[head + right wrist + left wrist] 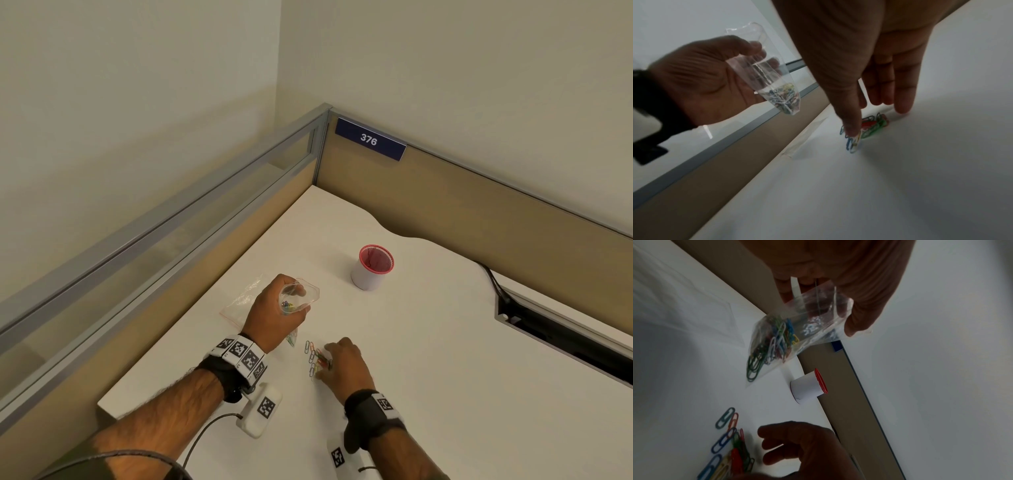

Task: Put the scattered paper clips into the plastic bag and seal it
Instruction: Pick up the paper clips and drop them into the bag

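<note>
even, soft light in the head view; dim, blurred, edge-warped wrist views

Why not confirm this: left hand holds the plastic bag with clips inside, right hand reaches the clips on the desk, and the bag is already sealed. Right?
Not sealed. The head view shows the plastic bag gaping open at its mouth in the left hand. Otherwise correct: right hand reaches the loose clips.

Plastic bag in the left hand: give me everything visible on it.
The plastic bag is small, clear and thin, slightly crinkled. The left hand holds it above the white desk by its upper part, thumb and fingers curled round it, mouth up and apparently unsealed. Coloured paper clips are bunched in its lower end. It hangs tilted, nothing else touching it.
</note>
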`<control>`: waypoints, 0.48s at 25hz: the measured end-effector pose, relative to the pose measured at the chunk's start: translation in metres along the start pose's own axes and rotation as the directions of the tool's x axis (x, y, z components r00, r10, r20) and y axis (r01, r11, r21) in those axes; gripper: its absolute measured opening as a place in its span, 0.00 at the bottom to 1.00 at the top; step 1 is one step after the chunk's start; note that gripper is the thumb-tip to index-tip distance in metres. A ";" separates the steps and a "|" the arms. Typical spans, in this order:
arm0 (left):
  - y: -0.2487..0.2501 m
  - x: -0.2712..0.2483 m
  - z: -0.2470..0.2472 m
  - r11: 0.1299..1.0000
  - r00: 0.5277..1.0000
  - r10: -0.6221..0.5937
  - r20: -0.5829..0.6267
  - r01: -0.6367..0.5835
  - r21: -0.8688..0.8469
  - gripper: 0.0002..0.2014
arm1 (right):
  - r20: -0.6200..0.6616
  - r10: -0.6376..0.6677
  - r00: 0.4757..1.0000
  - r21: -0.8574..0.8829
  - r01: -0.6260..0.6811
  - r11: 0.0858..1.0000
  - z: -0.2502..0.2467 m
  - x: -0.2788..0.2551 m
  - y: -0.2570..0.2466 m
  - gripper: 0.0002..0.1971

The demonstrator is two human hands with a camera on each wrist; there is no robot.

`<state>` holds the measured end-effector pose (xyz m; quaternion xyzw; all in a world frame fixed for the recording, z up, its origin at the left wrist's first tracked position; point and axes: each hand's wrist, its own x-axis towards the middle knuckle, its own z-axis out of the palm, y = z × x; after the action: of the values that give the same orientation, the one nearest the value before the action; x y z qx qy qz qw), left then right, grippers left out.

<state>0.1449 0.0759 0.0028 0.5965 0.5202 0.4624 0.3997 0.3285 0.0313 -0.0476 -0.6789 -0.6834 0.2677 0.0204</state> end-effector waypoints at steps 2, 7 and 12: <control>-0.002 0.000 0.000 1.000 1.000 -0.006 -0.008 0.006 -0.011 0.17 | 0.045 -0.054 0.998 -0.082 0.058 0.995 0.004 0.000 -0.003 0.23; -0.002 0.000 0.002 1.000 1.000 -0.008 0.005 0.008 -0.021 0.17 | -0.026 -0.159 0.987 -0.226 0.149 0.963 0.018 0.003 -0.008 0.13; -0.002 0.002 0.000 0.999 1.000 -0.017 0.002 0.017 -0.035 0.17 | -0.069 -0.140 0.988 -0.214 0.123 0.969 0.014 0.008 -0.006 0.09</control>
<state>0.1448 0.0778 0.0011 0.5854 0.5168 0.4676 0.4142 0.3168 0.0345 -0.0594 -0.6409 -0.7499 0.1638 -0.0050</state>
